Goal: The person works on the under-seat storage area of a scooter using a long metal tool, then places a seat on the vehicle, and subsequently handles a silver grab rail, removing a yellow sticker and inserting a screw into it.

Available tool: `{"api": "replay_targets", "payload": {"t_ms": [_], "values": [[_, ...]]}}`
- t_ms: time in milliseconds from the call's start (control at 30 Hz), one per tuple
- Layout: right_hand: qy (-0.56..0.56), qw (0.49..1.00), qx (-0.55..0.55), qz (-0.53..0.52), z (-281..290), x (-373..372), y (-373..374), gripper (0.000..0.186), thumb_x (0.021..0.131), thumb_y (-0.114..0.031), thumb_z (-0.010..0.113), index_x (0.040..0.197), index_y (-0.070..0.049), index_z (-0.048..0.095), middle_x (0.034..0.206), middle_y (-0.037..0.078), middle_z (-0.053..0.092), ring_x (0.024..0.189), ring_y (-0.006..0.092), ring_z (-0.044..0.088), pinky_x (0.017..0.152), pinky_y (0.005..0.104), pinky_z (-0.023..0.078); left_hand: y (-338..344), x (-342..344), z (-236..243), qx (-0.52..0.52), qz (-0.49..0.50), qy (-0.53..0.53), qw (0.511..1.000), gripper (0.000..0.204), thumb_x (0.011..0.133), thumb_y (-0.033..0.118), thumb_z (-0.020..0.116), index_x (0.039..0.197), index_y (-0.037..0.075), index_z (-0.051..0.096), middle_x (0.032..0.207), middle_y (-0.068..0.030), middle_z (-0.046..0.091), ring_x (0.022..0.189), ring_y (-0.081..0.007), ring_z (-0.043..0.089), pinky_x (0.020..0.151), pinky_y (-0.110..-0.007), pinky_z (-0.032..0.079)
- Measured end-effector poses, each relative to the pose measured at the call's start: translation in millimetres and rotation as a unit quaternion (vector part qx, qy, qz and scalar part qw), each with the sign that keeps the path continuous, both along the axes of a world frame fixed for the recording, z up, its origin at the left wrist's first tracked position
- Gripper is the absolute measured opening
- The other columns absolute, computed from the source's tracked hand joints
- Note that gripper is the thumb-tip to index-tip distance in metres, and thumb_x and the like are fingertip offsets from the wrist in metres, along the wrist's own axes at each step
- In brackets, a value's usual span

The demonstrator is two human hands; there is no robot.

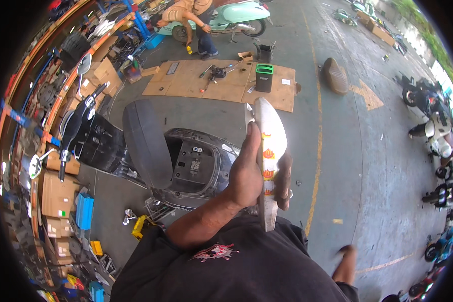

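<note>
My left hand point(249, 176) is closed around a white curved panel point(274, 126), raised in front of my chest. The thumb lies along one face and the fingers wrap round the other side. Small red-and-yellow stickers run down the panel's edge. Just beyond the hand stands a dark scooter point(95, 141) with its black seat point(146, 143) tipped up. Under the seat an open storage compartment point(199, 163) shows. Low at my right side hangs my right hand point(346, 259), away from the panel and smeared by motion, so its fingers cannot be made out.
A cardboard sheet point(186, 83) with tools and a black bin with a green rim point(265, 75) lies ahead. Another person point(191, 20) bends beside a mint-green scooter point(236, 17). A loose seat point(334, 76) rests on the floor. Shelves with boxes point(60, 194) line the left; parked motorbikes point(438, 131) the right.
</note>
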State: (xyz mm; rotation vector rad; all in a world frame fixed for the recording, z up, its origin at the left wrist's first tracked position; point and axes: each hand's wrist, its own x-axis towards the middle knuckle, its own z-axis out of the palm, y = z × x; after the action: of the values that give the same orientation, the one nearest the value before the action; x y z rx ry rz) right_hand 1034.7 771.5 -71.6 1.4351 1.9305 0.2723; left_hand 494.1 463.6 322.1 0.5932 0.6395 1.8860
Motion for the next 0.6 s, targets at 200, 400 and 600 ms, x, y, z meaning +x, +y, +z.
{"api": "replay_targets", "payload": {"t_ms": [200,400,600], "values": [[0.393,0.903,0.137,-0.108,-13.6,-106.8,-94.0,0.044,0.081,-0.035,0.065,0.105,0.002,0.064,0.101,0.021,0.066,0.093,0.0347,0.063,0.082,0.0407,0.050,-0.5,17.5,-5.6,-0.052,0.030,-0.046,0.997,0.085,0.087,0.074,0.015,0.079,-0.003,0.051,0.052,-0.0163,0.052,0.039,-0.0278,0.055,0.037,-0.038,0.050],[0.756,0.653,-0.043,-0.006,268.0,-330.3,-127.7,0.024,0.092,-0.019,0.058,0.100,0.003,0.064,0.083,0.014,0.068,0.081,0.0192,0.067,0.072,0.0309,0.051,14.4,27.5,-8.7,-0.050,0.005,-0.047,0.998,0.083,0.087,0.074,0.014,0.082,0.000,0.051,0.055,-0.0160,0.053,0.043,-0.0265,0.056,0.040,-0.036,0.050],[0.784,0.505,-0.070,0.353,425.4,-396.8,-188.8,0.026,0.074,0.000,0.072,0.098,-0.004,0.065,0.100,0.011,0.065,0.091,0.0284,0.064,0.071,0.0342,0.051,12.0,39.0,-9.3,-0.059,0.025,-0.044,0.997,0.075,0.092,0.068,0.014,0.096,0.003,0.050,0.065,-0.0099,0.055,0.050,-0.0196,0.055,0.044,-0.031,0.046]]}}
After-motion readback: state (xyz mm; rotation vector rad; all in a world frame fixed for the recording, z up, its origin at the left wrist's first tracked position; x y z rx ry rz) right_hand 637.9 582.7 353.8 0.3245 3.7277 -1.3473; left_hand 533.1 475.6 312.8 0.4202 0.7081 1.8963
